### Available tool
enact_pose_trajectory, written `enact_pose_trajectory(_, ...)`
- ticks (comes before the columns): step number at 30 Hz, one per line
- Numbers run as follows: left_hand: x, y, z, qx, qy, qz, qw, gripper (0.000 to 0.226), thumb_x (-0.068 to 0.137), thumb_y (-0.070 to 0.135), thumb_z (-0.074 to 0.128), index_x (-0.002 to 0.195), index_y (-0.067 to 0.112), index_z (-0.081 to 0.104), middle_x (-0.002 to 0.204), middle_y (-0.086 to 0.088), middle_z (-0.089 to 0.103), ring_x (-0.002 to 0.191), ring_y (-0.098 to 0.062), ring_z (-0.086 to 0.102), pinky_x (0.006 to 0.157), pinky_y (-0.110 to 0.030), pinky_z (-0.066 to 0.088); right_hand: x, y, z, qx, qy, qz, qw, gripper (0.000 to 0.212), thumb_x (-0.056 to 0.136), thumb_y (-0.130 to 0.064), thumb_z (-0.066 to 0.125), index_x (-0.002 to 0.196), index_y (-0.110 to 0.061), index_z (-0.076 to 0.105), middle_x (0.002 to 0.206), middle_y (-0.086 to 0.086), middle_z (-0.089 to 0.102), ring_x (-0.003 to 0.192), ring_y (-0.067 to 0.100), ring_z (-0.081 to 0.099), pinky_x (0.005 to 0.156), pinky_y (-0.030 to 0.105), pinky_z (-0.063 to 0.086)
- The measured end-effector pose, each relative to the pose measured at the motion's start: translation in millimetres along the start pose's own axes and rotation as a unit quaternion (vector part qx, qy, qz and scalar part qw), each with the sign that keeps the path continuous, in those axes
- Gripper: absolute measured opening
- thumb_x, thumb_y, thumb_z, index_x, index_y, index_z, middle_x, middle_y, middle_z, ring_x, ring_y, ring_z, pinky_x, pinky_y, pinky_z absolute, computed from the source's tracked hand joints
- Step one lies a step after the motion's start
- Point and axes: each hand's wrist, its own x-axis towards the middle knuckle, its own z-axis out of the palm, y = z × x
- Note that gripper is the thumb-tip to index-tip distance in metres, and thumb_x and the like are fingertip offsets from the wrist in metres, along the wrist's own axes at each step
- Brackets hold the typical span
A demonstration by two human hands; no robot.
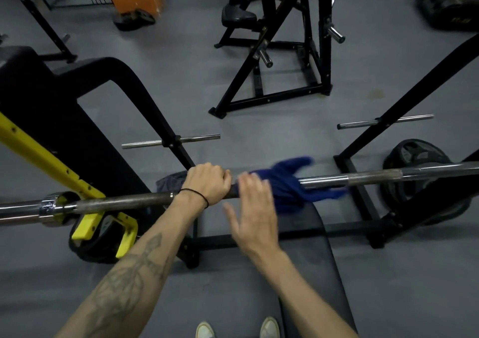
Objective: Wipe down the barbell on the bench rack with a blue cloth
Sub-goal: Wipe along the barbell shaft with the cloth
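Black bench pad (pixel 298 273) near centre, under the bar. Barbell (pixel 124 201) across the scene left to right, left end seated in yellow rack hook (pixel 85 195), right end carrying a dark plate (pixel 420 182). Left hand (pixel 206 183) clenched round the shaft at mid-bar, black band on the wrist. Right hand (pixel 255 213) just right of it, fingers straight and spread, blurred, grasping nothing. Blue cloth (pixel 290 184) draped over the bar, touching the right fingertips, bulk to their right.
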Motion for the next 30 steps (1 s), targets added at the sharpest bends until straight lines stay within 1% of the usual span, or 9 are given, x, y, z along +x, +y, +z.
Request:
enact_pose_trajectory(2,-10.8,3.4,6.6,0.007,0.067,-0.015,0.998,0.055,0.105,0.037,0.034,0.076,0.008,0.07,0.079,-0.016,0.07,0.073,-0.036,0.068,0.06,-0.034,0.04,-2.7,20.6,-4.7,-0.052,-0.046,-0.12,0.99,0.065,0.108,-0.049,0.036,0.155,-0.004,0.04,0.162,0.013,0.037,0.153,0.026,0.031,0.125,0.046,0.024)
enact_pose_trajectory(4,-25.0,4.6,16.6,-0.029,0.167,-0.024,0.985,0.053,0.104,0.036,0.037,0.066,0.011,0.064,0.062,-0.01,0.063,0.053,-0.03,0.061,0.048,-0.031,0.038,-1.3,61.8,-19.3,-0.084,-0.017,-0.131,0.988,0.058,0.107,-0.041,0.044,0.154,-0.006,0.043,0.162,0.012,0.038,0.151,0.027,0.035,0.122,0.048,0.029)
enact_pose_trajectory(9,-34.8,0.4,36.9,-0.01,0.297,0.059,0.953,0.04,0.104,0.028,0.046,0.068,0.014,0.057,0.067,-0.004,0.05,0.059,-0.022,0.046,0.052,-0.038,0.039,-0.6,65.7,-25.6,-0.039,0.099,0.123,0.987,0.062,0.109,-0.043,0.032,0.152,0.0,0.042,0.161,0.016,0.039,0.154,0.03,0.027,0.127,0.05,0.018)
enact_pose_trajectory(11,-32.2,1.4,39.5,0.013,0.309,0.055,0.949,0.04,0.105,0.029,0.045,0.07,0.014,0.057,0.07,-0.005,0.052,0.064,-0.024,0.048,0.055,-0.039,0.038,-0.3,25.3,-9.1,-0.003,0.068,0.111,0.991,0.068,0.108,-0.049,0.032,0.155,0.001,0.037,0.164,0.017,0.032,0.156,0.029,0.019,0.129,0.047,0.009)
enact_pose_trajectory(15,-33.9,-0.6,42.6,0.006,0.294,0.073,0.953,0.037,0.105,0.034,0.041,0.083,0.013,0.061,0.081,-0.007,0.057,0.074,-0.026,0.052,0.064,-0.04,0.04,-2.5,47.9,-15.9,-0.065,-0.049,-0.15,0.985,0.065,0.108,-0.048,0.039,0.157,-0.005,0.036,0.165,0.013,0.031,0.155,0.025,0.026,0.126,0.045,0.022)
enact_pose_trajectory(18,-34.4,-0.2,40.6,-0.019,0.274,0.065,0.959,0.037,0.102,0.04,0.044,0.094,0.011,0.065,0.094,-0.008,0.063,0.086,-0.027,0.058,0.072,-0.041,0.045,0.4,101.7,-37.8,-0.086,0.025,-0.051,0.995,0.058,0.109,-0.041,0.037,0.153,-0.004,0.044,0.16,0.014,0.04,0.15,0.03,0.036,0.124,0.05,0.026)
enact_pose_trajectory(22,-30.4,0.9,43.5,-0.007,0.283,0.053,0.958,0.044,0.104,0.043,0.041,0.112,0.009,0.069,0.12,-0.009,0.067,0.109,-0.028,0.062,0.084,-0.04,0.046,0.9,65.6,-22.7,-0.035,0.106,0.156,0.981,0.065,0.108,-0.043,0.034,0.154,0.004,0.036,0.163,0.02,0.032,0.156,0.033,0.019,0.127,0.053,0.012)
enact_pose_trajectory(27,-32.8,-0.3,47.8,-0.001,0.264,0.048,0.963,0.054,0.105,0.045,0.037,0.135,0.008,0.062,0.144,-0.013,0.058,0.132,-0.029,0.055,0.103,-0.043,0.044,-11.2,38.2,-10.9,-0.035,-0.053,-0.11,0.992,0.07,0.108,-0.049,0.035,0.158,-0.001,0.029,0.168,0.015,0.021,0.157,0.029,0.015,0.127,0.049,0.017)
enact_pose_trajectory(30,-32.1,1.1,45.4,-0.007,0.263,0.056,0.963,0.056,0.105,0.045,0.037,0.141,0.008,0.057,0.151,-0.013,0.052,0.139,-0.028,0.049,0.112,-0.043,0.037,-3.2,89.5,-33.1,-0.08,-0.012,-0.111,0.991,0.06,0.108,-0.042,0.038,0.155,-0.004,0.04,0.165,0.013,0.032,0.155,0.027,0.025,0.122,0.05,0.028)
